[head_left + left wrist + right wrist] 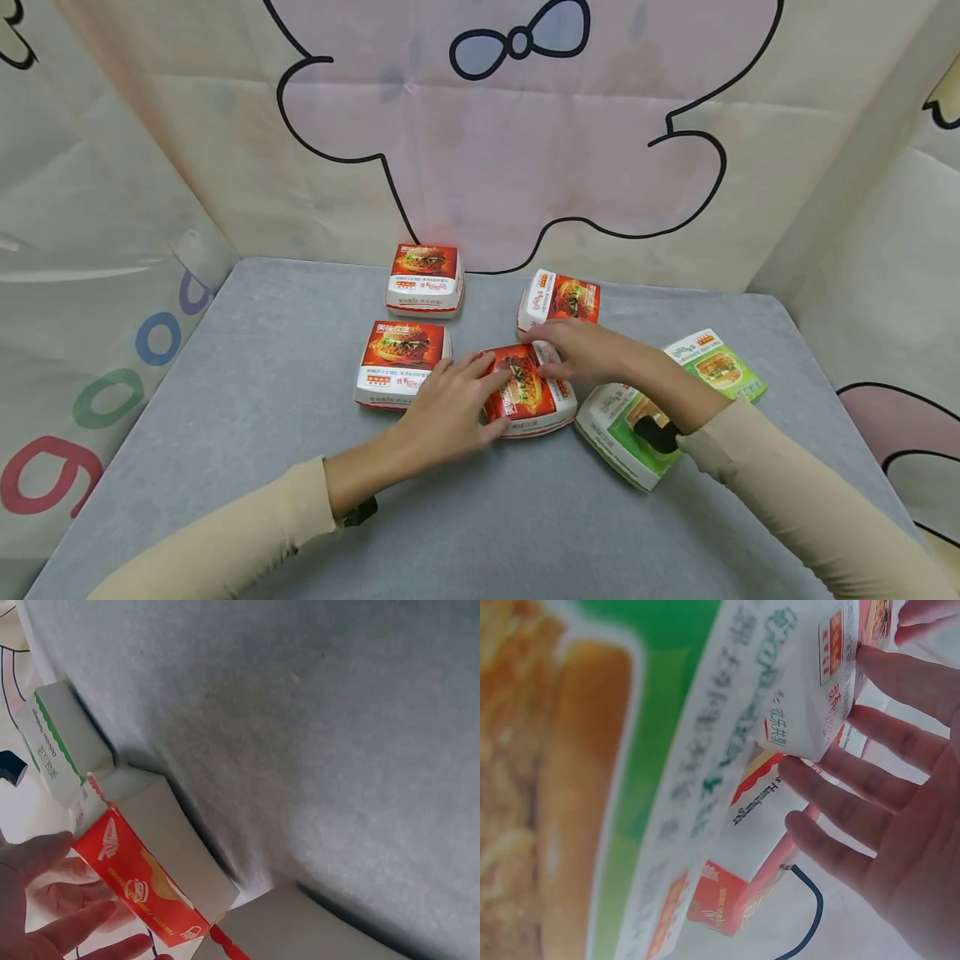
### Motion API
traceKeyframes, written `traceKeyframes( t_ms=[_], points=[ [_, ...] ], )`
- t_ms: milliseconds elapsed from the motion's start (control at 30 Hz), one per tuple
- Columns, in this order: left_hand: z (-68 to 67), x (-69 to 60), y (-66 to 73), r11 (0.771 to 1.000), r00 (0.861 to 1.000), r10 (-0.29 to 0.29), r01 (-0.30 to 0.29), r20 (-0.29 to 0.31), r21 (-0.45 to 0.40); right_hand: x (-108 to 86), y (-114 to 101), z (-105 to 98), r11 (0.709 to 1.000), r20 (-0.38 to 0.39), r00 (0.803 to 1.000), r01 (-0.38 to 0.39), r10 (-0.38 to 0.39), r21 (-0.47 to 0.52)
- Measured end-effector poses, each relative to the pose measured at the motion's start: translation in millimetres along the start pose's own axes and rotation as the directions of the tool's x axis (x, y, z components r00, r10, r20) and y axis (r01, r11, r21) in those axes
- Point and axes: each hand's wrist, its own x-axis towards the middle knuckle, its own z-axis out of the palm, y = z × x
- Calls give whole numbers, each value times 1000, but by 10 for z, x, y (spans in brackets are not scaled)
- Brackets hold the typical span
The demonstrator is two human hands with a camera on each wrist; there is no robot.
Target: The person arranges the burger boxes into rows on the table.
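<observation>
A red and white burger box (525, 392) lies tilted at the middle of the grey table, between both hands. My left hand (450, 408) rests on its left side with fingers spread; in the left wrist view the same hand (52, 915) is beside the red box (139, 877). My right hand (585, 350) touches its upper right edge with the fingertips. From the right wrist view, the fingers of that hand (900, 787) are extended against a white box side (810, 697). Another red box (573, 300) sits just behind the right hand, partly covered by it.
Two red boxes stand on the left, one at the back (425, 279) and one nearer (401, 364). Two green boxes lie on the right, one farther back (720, 367) and one nearer (626, 437), partly under the right forearm. A printed cloth hangs behind the table (300, 283).
</observation>
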Motion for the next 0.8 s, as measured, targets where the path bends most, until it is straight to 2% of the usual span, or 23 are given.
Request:
traceKeyframes(
  t_ms=[167, 400, 500, 667, 800],
  points=[
    [-31, -6, -25, 999, 998, 26, -28, -52, -25, -9, 21, -7, 1000, -14, 1000, -2, 2, -20],
    [-21, 9, -59, 991, 986, 121, -126, -119, -40, -24, 5, -19, 998, -14, 999, -51, 50, -42],
    [-14, 11, -69, 989, 984, 137, -143, -115, -45, -37, 3, -22, 996, -18, 998, -62, 61, -57],
    [-15, 36, -70, 990, 987, 136, -139, -91, -27, -66, 11, -31, 996, -13, 998, -64, 63, -70],
    [-19, 53, -80, 991, 988, 133, -135, -73, -21, -81, 44, -46, 999, 17, 999, -32, 32, -27]
  ],
)
